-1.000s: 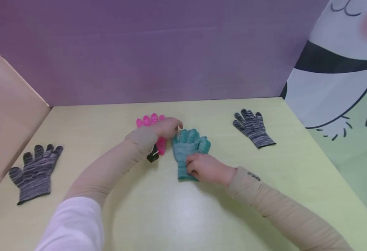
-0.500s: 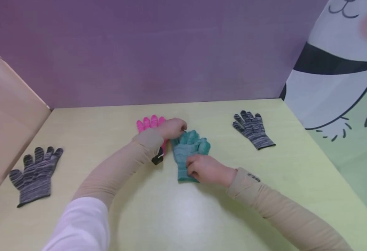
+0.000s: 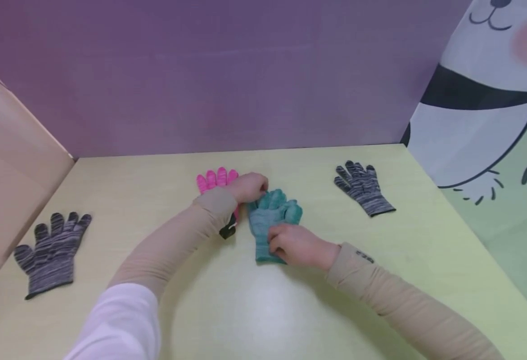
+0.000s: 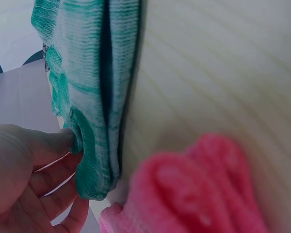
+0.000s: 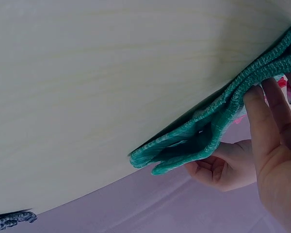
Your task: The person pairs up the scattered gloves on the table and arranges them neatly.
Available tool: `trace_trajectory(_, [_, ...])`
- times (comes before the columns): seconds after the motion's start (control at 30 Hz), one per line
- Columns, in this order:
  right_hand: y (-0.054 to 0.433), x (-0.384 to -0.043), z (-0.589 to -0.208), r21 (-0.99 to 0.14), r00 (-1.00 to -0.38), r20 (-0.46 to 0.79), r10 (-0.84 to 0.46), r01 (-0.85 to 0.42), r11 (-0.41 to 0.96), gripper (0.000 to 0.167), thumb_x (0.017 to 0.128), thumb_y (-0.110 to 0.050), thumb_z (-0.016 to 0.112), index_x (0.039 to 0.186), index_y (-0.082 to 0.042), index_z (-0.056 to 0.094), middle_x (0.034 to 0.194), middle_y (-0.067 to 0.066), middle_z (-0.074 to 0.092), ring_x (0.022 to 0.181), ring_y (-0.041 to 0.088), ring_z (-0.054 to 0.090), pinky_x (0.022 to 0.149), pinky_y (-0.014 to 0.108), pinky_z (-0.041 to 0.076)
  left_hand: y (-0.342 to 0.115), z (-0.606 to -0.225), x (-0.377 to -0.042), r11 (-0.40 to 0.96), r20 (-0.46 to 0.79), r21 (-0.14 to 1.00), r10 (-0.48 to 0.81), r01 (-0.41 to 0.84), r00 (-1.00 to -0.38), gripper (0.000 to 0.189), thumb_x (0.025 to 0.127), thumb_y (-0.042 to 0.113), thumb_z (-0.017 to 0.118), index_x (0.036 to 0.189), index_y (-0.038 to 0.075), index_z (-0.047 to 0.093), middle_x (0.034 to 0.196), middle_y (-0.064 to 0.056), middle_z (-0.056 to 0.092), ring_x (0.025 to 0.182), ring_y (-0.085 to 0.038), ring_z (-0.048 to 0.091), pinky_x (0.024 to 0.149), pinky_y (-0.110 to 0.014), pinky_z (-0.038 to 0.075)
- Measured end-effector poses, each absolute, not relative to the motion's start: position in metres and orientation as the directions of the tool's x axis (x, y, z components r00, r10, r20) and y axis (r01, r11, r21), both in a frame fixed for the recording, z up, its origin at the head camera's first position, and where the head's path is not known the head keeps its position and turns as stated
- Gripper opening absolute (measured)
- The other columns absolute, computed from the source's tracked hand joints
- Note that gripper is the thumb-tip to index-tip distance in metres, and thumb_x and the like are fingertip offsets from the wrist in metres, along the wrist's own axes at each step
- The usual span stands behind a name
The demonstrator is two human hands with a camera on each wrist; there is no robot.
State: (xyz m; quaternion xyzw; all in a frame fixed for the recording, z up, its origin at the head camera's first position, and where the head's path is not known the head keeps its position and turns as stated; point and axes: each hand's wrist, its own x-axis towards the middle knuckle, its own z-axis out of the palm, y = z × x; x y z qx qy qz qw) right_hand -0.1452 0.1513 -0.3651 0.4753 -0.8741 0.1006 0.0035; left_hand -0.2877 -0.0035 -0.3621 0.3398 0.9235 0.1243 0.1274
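Note:
A teal knit glove [image 3: 268,220] lies palm-flat at mid-table, its fingers pointing away and its cuff toward me. My left hand [image 3: 250,187] reaches over a pink glove [image 3: 218,179] and pinches the tip of a teal finger between thumb and fingers. In the left wrist view, the teal glove [image 4: 87,87] shows two layers lying together. My right hand [image 3: 301,245] holds the glove near its cuff with curled fingers. The right wrist view shows the teal cuff [image 5: 203,131] gaping slightly, fingertips right at its edge. The left forearm hides part of the pink glove.
A grey-striped glove [image 3: 53,255] with dark fingertips lies at the table's left, and a similar grey glove [image 3: 364,189] lies at the back right. A purple wall [image 3: 236,90] rises behind the table, with a panda picture [image 3: 475,135] on the right.
My left hand has shifted slightly right onto the teal glove's finger, and the pink glove's black cuff has moved a little right. The right hand stays at the cuff.

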Motion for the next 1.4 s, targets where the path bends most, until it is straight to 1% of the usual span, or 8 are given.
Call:
trace_trajectory(0.2, [0.1513,-0.1448,-0.3657,-0.174,-0.55,0.091,-0.83,-0.83,0.53,0.011,0.075,0.0,0.071,0.074,-0.011,0.072,0.082,0.0,0.06,0.076,0.013,0.059,0.073,0.022,0.052,-0.005,-0.3638,-0.2862,0.722,-0.147,0.347,0.672,0.599,-0.726,0.016,0.092,0.01,0.057,0.104,0.001,0.063,0.103,-0.012,0.066,0.095,-0.023,0.059,0.09,-0.036,0.049])
trace_trajectory(0.43, [0.152,-0.1448,-0.3655,-0.185,-0.564,0.08,-0.822,-0.819,0.544,0.01,0.076,-0.001,0.071,0.075,-0.011,0.073,0.083,0.0,0.06,0.077,0.013,0.059,0.073,0.023,0.052,-0.0074,-0.3624,-0.2867,0.727,-0.137,0.345,0.665,0.594,-0.734,0.014,0.092,0.009,0.058,0.102,0.001,0.064,0.101,-0.012,0.066,0.093,-0.024,0.058,0.089,-0.036,0.049])
trace_trajectory(0.67, [0.152,-0.1446,-0.3654,-0.187,-0.581,0.075,-0.81,-0.806,0.561,0.009,0.077,-0.002,0.071,0.076,-0.011,0.073,0.083,0.0,0.06,0.077,0.013,0.058,0.073,0.024,0.052,-0.0083,-0.3638,-0.2896,0.725,-0.127,0.354,0.663,0.59,-0.738,0.012,0.092,0.011,0.058,0.096,0.002,0.065,0.092,-0.01,0.065,0.085,-0.021,0.056,0.083,-0.034,0.049])
trace_trajectory(0.87, [0.1521,-0.1447,-0.365,-0.196,-0.575,0.079,-0.814,-0.81,0.553,0.01,0.078,-0.002,0.071,0.077,-0.011,0.073,0.083,0.0,0.059,0.077,0.013,0.058,0.073,0.024,0.052,-0.0086,-0.3635,-0.2913,0.729,-0.147,0.358,0.661,0.584,-0.736,0.012,0.092,0.013,0.059,0.094,0.002,0.065,0.089,-0.008,0.063,0.084,-0.02,0.055,0.082,-0.033,0.049])
trace_trajectory(1.2, [0.1534,-0.1453,-0.365,-0.186,-0.581,0.072,-0.81,-0.806,0.562,0.01,0.077,-0.001,0.071,0.077,-0.011,0.073,0.083,0.0,0.059,0.077,0.013,0.057,0.072,0.024,0.052,-0.0092,-0.3592,-0.2924,0.704,-0.17,0.393,0.687,0.591,-0.706,0.012,0.09,0.013,0.063,0.083,0.003,0.065,0.081,-0.006,0.062,0.08,-0.019,0.055,0.081,-0.031,0.048])
trace_trajectory(1.3, [0.1533,-0.1451,-0.365,-0.186,-0.58,0.071,-0.811,-0.807,0.561,0.009,0.077,-0.002,0.071,0.077,-0.011,0.073,0.083,0.0,0.059,0.077,0.013,0.057,0.073,0.024,0.052,-0.0091,-0.3598,-0.2931,0.699,-0.168,0.396,0.693,0.596,-0.701,0.013,0.089,0.012,0.064,0.08,0.003,0.064,0.077,-0.005,0.06,0.078,-0.018,0.054,0.078,-0.031,0.048])
trace_trajectory(1.4, [0.1529,-0.1447,-0.365,-0.182,-0.576,0.075,-0.814,-0.81,0.557,0.009,0.077,-0.002,0.071,0.077,-0.011,0.073,0.083,0.0,0.059,0.077,0.013,0.057,0.072,0.024,0.052,-0.0096,-0.3613,-0.2949,0.695,-0.139,0.387,0.694,0.606,-0.707,0.012,0.086,0.011,0.066,0.077,0.004,0.065,0.074,-0.003,0.06,0.075,-0.017,0.054,0.074,-0.029,0.048])
